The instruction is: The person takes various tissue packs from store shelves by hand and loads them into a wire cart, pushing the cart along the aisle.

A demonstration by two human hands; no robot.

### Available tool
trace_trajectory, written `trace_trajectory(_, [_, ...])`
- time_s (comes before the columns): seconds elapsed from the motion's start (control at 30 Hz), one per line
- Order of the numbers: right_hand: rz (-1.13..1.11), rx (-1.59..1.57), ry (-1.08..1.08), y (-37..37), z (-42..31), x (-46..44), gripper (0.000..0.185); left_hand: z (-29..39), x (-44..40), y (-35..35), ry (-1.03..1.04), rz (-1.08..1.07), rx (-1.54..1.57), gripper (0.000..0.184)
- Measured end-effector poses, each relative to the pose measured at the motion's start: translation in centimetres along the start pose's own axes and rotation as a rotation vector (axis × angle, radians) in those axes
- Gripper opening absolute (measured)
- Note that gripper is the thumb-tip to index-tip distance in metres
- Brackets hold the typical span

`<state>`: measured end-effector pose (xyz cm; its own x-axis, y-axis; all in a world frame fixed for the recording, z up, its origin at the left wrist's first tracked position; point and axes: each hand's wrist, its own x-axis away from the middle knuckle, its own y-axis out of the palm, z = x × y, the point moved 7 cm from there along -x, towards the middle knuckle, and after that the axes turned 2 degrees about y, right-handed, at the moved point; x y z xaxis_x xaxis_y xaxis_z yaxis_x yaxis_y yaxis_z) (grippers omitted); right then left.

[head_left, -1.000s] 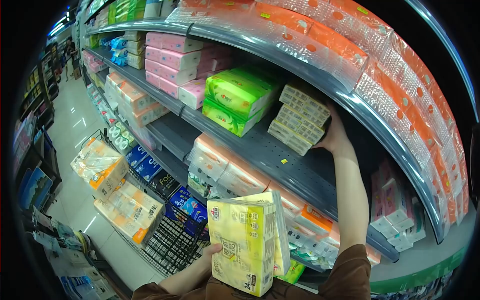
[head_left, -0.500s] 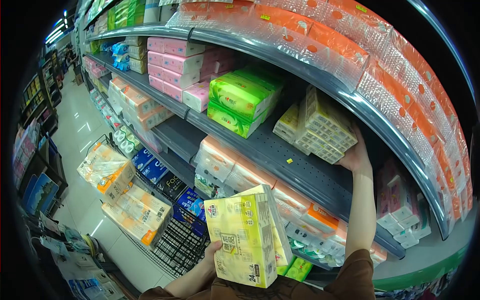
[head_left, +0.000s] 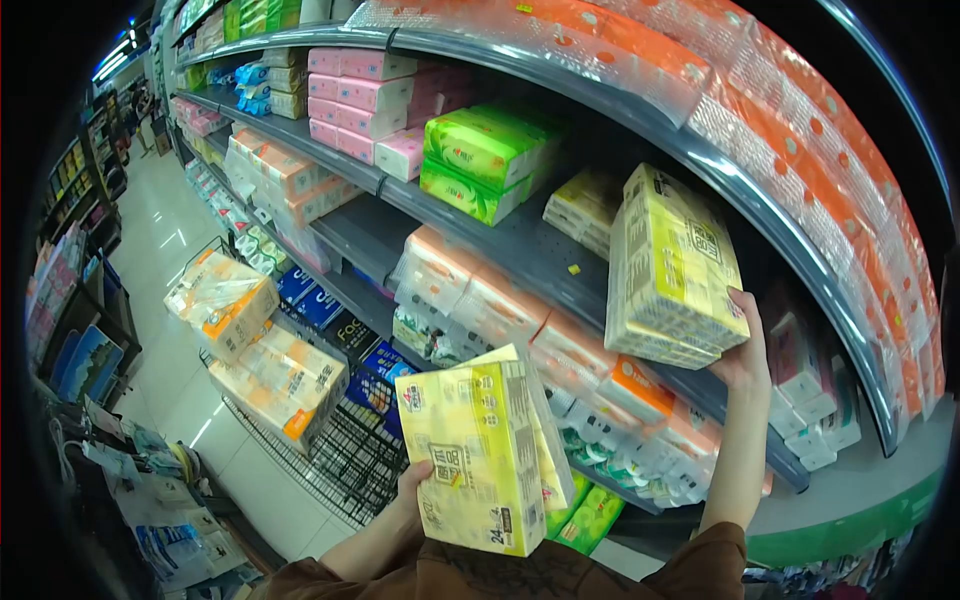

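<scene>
My left hand (head_left: 413, 492) grips a yellow tissue pack (head_left: 465, 450) low in front of my body, thumb on its front face. A second pale yellow pack (head_left: 553, 440) shows behind it, mostly covered. Up at the shelf, my right hand (head_left: 743, 345) is closed on another yellow tissue pack (head_left: 675, 265), holding its lower right end; that pack is tilted and juts past the shelf edge. Left of it, more yellow tissue packs (head_left: 583, 208) lie on the grey shelf (head_left: 520, 240), partly hidden by the held pack.
Green packs (head_left: 485, 160) and pink packs (head_left: 360, 95) stand further left on the shelf. Orange packs (head_left: 560, 350) fill the level below. Below left is a black wire cart (head_left: 320, 465) with orange-and-white packs (head_left: 280, 385). Bubble-wrapped orange packs (head_left: 620, 60) line the shelf above.
My right hand has drawn its yellow tissue pack out toward me, over the shelf's front edge, turning its printed top into view. My left hand and its packs have shifted slightly left.
</scene>
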<state>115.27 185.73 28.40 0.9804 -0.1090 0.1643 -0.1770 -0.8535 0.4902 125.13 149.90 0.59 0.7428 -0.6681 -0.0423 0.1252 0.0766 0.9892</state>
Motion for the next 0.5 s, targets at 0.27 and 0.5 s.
trace_trajectory(0.27, [-0.1, 0.213, 0.065, -10.0, 10.5, 16.3, 0.089, -4.2, 6.5, 1.6, -0.032, 0.123, -0.195, 0.073])
trace_trajectory(0.5, [-0.22, 0.038, 0.322, -8.5, 28.0, 26.9, 0.106, -5.8, 20.2, -0.7, -0.142, 0.59, -0.317, 0.064])
